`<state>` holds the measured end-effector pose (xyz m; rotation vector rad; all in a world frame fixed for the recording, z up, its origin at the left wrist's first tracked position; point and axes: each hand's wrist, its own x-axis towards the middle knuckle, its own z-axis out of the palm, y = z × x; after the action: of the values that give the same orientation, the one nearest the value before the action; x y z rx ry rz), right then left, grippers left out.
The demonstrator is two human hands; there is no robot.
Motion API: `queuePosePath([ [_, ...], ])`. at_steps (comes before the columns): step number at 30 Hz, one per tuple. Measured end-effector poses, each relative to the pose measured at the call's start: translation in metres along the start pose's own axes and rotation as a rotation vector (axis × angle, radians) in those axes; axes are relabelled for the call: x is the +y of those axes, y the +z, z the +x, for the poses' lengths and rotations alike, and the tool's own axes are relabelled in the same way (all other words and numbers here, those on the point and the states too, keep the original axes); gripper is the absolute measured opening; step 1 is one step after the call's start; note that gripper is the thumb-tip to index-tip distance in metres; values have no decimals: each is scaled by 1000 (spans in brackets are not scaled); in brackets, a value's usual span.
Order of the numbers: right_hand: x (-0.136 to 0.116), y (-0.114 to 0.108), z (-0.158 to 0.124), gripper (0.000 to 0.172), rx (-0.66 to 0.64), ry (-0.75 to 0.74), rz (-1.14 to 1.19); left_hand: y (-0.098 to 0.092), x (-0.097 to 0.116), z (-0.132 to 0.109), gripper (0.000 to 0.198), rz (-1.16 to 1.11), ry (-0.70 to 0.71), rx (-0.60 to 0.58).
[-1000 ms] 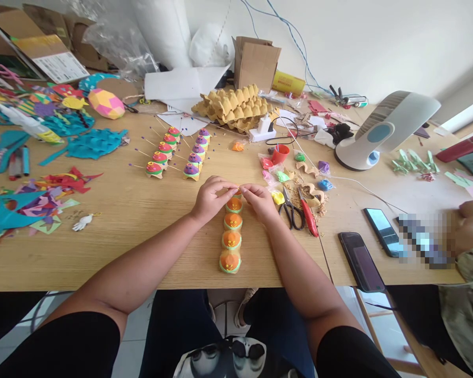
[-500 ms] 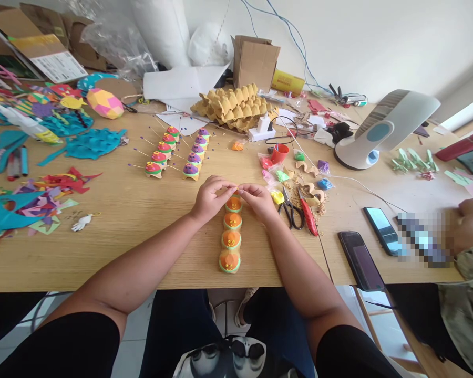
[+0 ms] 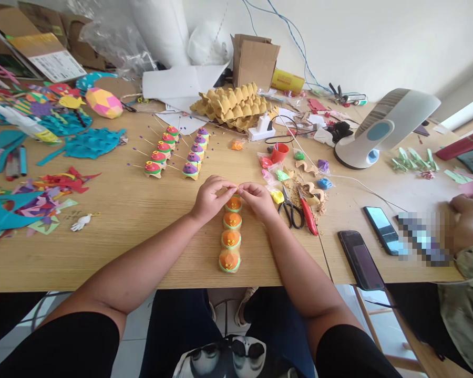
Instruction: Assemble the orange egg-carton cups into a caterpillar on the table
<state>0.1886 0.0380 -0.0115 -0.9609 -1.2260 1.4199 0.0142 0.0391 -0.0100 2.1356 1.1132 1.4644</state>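
A strip of egg-carton cups [image 3: 230, 240] runs toward me, each cup topped with orange modelling clay, edged in pale green and marked with small yellow details. Over its far end, my left hand [image 3: 215, 198] and my right hand [image 3: 259, 199] meet fingertip to fingertip. Both are closed in a pinch on a tiny bit of yellow clay [image 3: 237, 188], mostly covered by the fingers. Farther off stand two finished-looking strips, one red and green [image 3: 158, 156], one purple [image 3: 193, 157], both with blue-tipped sticks poking out sideways.
Right of my hands lie black scissors [image 3: 290, 210], a red-handled cutter [image 3: 308, 212], bagged clay [image 3: 277, 197] and a red cup [image 3: 279, 153]. Stacked egg trays [image 3: 236, 107] sit behind. A white fan [image 3: 382, 131], phones [image 3: 361, 261] and another person's hand [image 3: 471, 218] are at right; paper scraps [image 3: 27, 207] at left.
My hands keep almost the same pinch over the strip's far end. At the right edge, the other person's hand has shifted slightly.
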Motion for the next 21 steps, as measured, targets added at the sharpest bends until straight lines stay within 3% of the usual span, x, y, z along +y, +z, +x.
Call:
queuePosePath([
  [11,2,-3,1,37,-23,-31,-1,0,0,0,9,-31,49,10],
  [21,0,-2,0,37,-17,-33,-28,0,-2,-2,14,-66,-16,7],
])
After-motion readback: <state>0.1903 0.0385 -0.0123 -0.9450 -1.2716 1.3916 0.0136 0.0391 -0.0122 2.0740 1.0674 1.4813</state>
